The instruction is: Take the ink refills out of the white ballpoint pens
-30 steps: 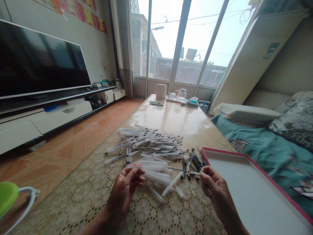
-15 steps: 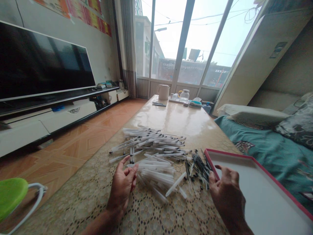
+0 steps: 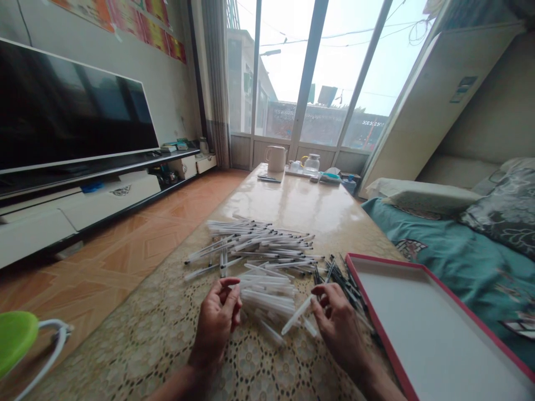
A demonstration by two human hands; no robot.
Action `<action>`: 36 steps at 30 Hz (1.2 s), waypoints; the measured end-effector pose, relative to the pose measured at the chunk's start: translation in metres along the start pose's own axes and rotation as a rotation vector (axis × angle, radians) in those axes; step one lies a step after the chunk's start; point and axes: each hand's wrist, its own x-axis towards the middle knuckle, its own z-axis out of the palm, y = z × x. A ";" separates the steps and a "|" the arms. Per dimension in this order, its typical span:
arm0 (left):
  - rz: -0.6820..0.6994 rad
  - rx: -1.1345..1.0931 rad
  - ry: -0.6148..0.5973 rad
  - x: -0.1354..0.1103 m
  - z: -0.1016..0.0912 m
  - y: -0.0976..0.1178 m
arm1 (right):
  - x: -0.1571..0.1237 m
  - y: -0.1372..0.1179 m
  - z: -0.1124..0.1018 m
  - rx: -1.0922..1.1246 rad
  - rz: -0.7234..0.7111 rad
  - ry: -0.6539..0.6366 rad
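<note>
A heap of clear pen barrels [image 3: 267, 292] lies on the lace-covered table [image 3: 167, 334] in front of me. Behind it is a spread of several white pens [image 3: 259, 242], and to the right a bunch of thin black refills [image 3: 349, 281]. My left hand [image 3: 218, 320] is curled at the left end of the heap, fingers pinched round a barrel. My right hand [image 3: 339, 328] rests between the heap and the refills, fingers bent over them. What its fingers hold, if anything, is hidden. One loose barrel [image 3: 296, 315] lies by its thumb.
A red-rimmed white tray [image 3: 378, 328] sits at the right of the table. A white jug [image 3: 276, 158], a glass teapot [image 3: 311, 162] and small items stand at the far end. A teal-covered bed [image 3: 455, 262] is on the right, a green-and-white object [image 3: 16, 348] at lower left.
My right hand has moved left from the tray's edge to the refills beside the heap. My left hand has closed its fingers on the heap's left end.
</note>
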 end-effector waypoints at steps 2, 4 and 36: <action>0.001 0.030 -0.035 -0.001 0.001 -0.003 | 0.009 -0.007 0.001 0.022 0.011 -0.071; 0.008 0.046 -0.052 -0.001 0.001 -0.004 | 0.022 -0.011 0.000 -0.048 -0.022 -0.135; -0.057 0.048 -0.414 -0.002 0.007 -0.016 | -0.012 -0.002 0.012 -0.108 -0.304 -0.156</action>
